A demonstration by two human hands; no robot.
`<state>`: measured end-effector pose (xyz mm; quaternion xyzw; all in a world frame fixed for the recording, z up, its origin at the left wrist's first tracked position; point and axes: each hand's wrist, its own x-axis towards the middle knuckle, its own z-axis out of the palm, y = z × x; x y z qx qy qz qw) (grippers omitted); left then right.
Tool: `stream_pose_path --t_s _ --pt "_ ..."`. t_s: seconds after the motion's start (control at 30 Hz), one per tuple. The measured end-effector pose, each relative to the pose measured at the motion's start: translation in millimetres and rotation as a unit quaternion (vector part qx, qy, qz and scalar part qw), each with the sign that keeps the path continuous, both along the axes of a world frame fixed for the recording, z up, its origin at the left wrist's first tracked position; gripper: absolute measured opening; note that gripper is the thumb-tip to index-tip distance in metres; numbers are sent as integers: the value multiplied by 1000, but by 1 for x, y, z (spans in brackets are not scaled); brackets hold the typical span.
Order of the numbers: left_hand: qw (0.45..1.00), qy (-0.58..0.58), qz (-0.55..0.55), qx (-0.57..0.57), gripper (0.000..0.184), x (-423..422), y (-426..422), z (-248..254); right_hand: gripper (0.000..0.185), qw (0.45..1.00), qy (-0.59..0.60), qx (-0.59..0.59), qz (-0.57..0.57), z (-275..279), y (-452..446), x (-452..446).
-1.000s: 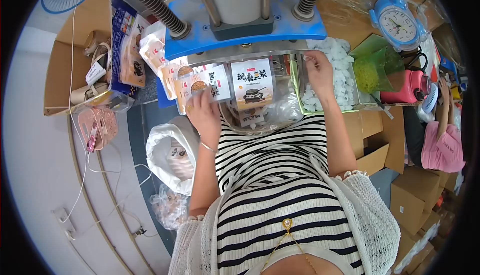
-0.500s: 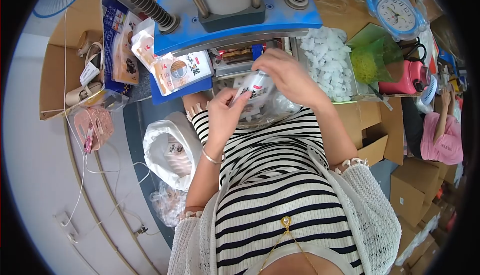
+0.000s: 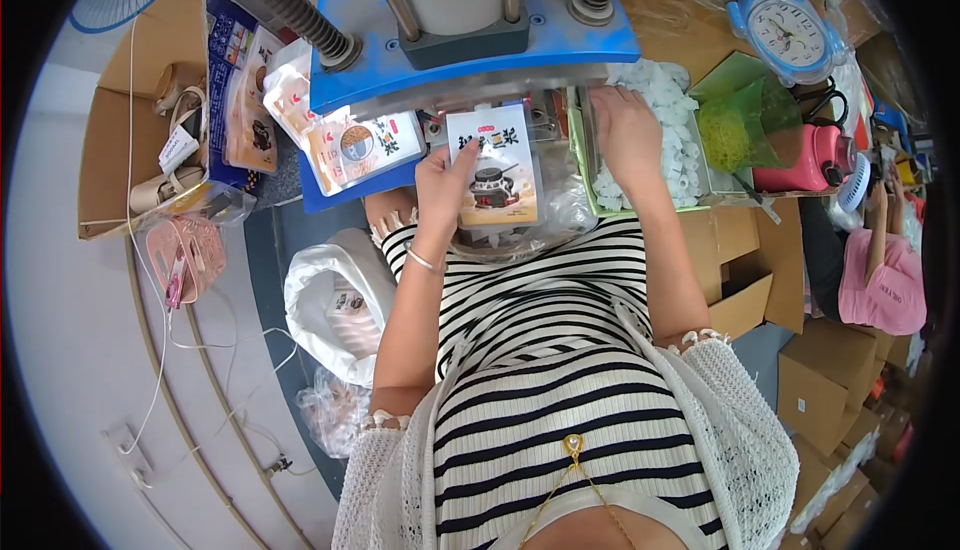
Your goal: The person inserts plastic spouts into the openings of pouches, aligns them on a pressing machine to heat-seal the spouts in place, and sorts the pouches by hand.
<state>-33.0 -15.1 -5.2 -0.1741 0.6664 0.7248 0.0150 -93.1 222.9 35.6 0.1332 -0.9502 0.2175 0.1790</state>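
Observation:
My left hand (image 3: 441,185) grips a flat printed pouch (image 3: 500,182) by its left edge, thumb on the front. The pouch stands almost upright and shows dark lettering above a picture of a black pot. At the bin (image 3: 578,155) to the right, my right hand (image 3: 628,135) reaches among small white plastic pieces (image 3: 668,140). Its fingers bend down at the far part of the bin and their tips are hidden. Above the pouch is the blue plate of a press (image 3: 470,60). Clear plastic film (image 3: 565,208) lies behind the pouch, over my lap.
Stacked printed pouches (image 3: 365,145) lie on a blue board at left. A white sack (image 3: 335,300) holds more pouches below. Right are a green container (image 3: 745,125), a pink bottle (image 3: 810,158) and a blue alarm clock (image 3: 790,30). A co-worker in pink (image 3: 880,285) is at far right.
The pouch has turned from tilted and held between both hands to nearly upright in my left hand. My right hand has left it and moved right to the white pieces.

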Motion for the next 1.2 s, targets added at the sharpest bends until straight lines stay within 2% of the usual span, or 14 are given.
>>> stream_pose_path --t_s 0.03,0.17,0.2,0.23,0.4,0.63,0.73,0.77,0.83,0.9,0.93,1.0,1.13,1.2 --pt "1000 5 -3 2 31 -2 -1 0 15 995 30 92 -29 -2 5 -4" --pt "978 6 -59 -200 32 0 -17 17 23 984 18 175 -21 -16 4 0" --pt "888 75 29 -452 32 2 -25 34 23 984 18 174 -16 -17 1 -2" --pt "723 135 111 -668 33 7 -29 45 24 985 12 172 -24 -18 0 -4" --pt "605 257 80 -750 34 31 -41 5 25 982 4 186 -38 -21 -1 -14" --pt "768 236 82 -589 18 33 -65 -6 25 989 78 122 -6 -29 9 -16" --pt "823 189 99 -527 12 43 -60 41 23 996 75 37 -13 -12 14 -3" --pt "849 161 104 -492 10 50 -56 54 21 991 -27 -132 -12 -5 10 6" --pt "893 145 59 -422 10 58 -39 66 18 867 -219 -448 -13 11 0 21" --pt "952 123 -29 -278 12 62 -19 72 13 821 -271 -488 120 24 -18 35" --pt "952 124 -34 -276 12 61 -11 68 13 822 -269 -488 115 35 -26 35" --pt "977 74 -60 -191 15 56 2 49 13 918 -91 -286 260 52 -36 33" --pt "981 64 -90 -160 17 48 15 21 14 944 -111 -82 300 39 -39 17" --pt "979 72 -85 -171 18 48 17 19 15 938 -137 -144 285 23 -48 18"
